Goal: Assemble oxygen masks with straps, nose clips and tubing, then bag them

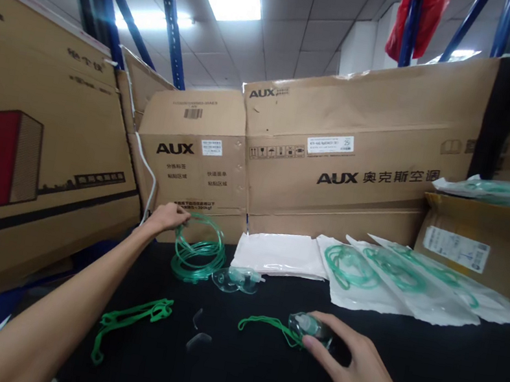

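Observation:
Reaching far forward, my left hand (pixel 170 217) is closed on the top of a coil of clear green tubing (pixel 197 263) at the back of the black tabletop. My right hand (pixel 350 347) grips a small clear plastic mask (pixel 305 324), thumb and fingers around its side; part of it is hidden by the hand. A green elastic strap (pixel 269 322) trails left from this mask over the table. Another clear mask (pixel 236 280) lies just right of the tubing coil. Several tangled green straps (pixel 133 321) rest on the table below my left forearm.
White packets (pixel 280 255) and several clear-fronted bags with green tubing (pixel 352 271) lie along the back. Cardboard panels (pixel 359 130) wall the rear and left. An open carton (pixel 467 245) stands at right. Two small clear plastic scraps (pixel 199 340) lie mid-table.

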Available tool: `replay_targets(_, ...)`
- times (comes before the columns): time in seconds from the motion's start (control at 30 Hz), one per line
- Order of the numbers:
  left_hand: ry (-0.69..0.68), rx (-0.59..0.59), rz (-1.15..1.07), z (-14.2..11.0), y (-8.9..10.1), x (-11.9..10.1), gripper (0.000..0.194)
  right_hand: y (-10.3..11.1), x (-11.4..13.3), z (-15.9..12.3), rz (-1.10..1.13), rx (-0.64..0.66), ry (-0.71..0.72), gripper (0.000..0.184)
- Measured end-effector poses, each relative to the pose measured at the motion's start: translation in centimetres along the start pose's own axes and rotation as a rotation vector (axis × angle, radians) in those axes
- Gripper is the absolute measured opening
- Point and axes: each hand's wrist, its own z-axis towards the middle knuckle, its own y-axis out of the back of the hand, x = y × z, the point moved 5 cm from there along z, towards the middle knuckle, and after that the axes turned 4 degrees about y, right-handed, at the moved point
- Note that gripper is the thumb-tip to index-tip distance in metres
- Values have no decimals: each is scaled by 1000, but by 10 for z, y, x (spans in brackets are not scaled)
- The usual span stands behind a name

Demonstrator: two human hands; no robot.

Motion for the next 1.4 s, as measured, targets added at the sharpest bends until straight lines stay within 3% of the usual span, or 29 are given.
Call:
replay_targets(0.17,-18,-6,-205,-9,24,-11,26,0,-1,0,7,-17,2,41)
replay_targets(0.3,-131,-67,-306,-30,56,-31,26,0,2,1,16,-16,8,40)
replay_targets(0.43,-333,-153,-376,-68,86,-67,38,3,6,3,52,-30,17,43)
replay_targets(0.53,-443,-166,-419,-108,88,-95,48,20,1,2,157,-159,-84,52)
replay_targets(0.63,-477,-112,-442,-149,57,-112,52,52,-12,-5,305,-459,-252,65)
replay_targets(0.73,-487,70,-433,-185,-8,-114,48,82,-23,-14,479,-735,-311,74)
replay_targets(0.83,-470,218,-364,-214,-71,-99,45,94,-30,-18,572,-814,-321,72)
replay_targets(0.93,-456,225,-317,-233,-95,-76,44,93,-29,-16,528,-752,-354,67)
replay_targets(1.07,-731,325,-313,-254,-93,-70,26,91,3,2,280,-574,-225,55)
replay_targets(1.13,-810,345,-310,-258,-93,-72,23,85,29,21,87,-387,-92,47)
replay_targets(1.27,-811,403,-294,-261,-106,-77,19,43,68,61,-199,137,219,37)
replay_targets(1.4,-754,423,-310,-261,-114,-75,18,-5,60,86,-237,389,296,34)
